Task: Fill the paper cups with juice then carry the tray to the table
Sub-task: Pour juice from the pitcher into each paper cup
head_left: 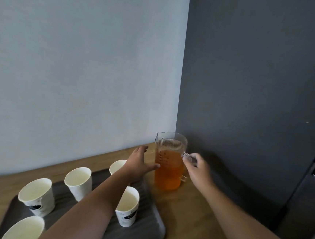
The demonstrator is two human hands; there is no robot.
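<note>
Two bare forearms stretch up from the bottom edge, both aimed at the jug (169, 160) standing at the far end of the desk (192, 217). Left hand (139, 163) is wide, fingers straight and spread, thumb just meeting the jug's left side. Right hand (199, 170) sits on the jug's other side, fingers curled in on the clear handle. It looks like a hold, though blur softens the grip. The jug is upright, a bit over half full of orange juice (167, 177), with its spout on the side away from the handle.

Down and left of the jug lies the dark tray (149, 225), one corner close to the jug's base. On it are five paper cups (79, 181), all upright, all showing pale insides with no orange. My read: pouring hasn't begun, and this is the pick-up. The next move calls for a lift by the handle with the left hand steadying the side. Then comes a slow tilt over the cup closest to the jug (117, 166), since that much juice could surge.

Hard to see: the left forearm crosses the tray and covers part of two cups. The cup farthest from the jug (24, 228) is cut by the bottom edge. Another cup could hide under the arm; I can't tell. The printing on the cups is too blurred to read.
</note>
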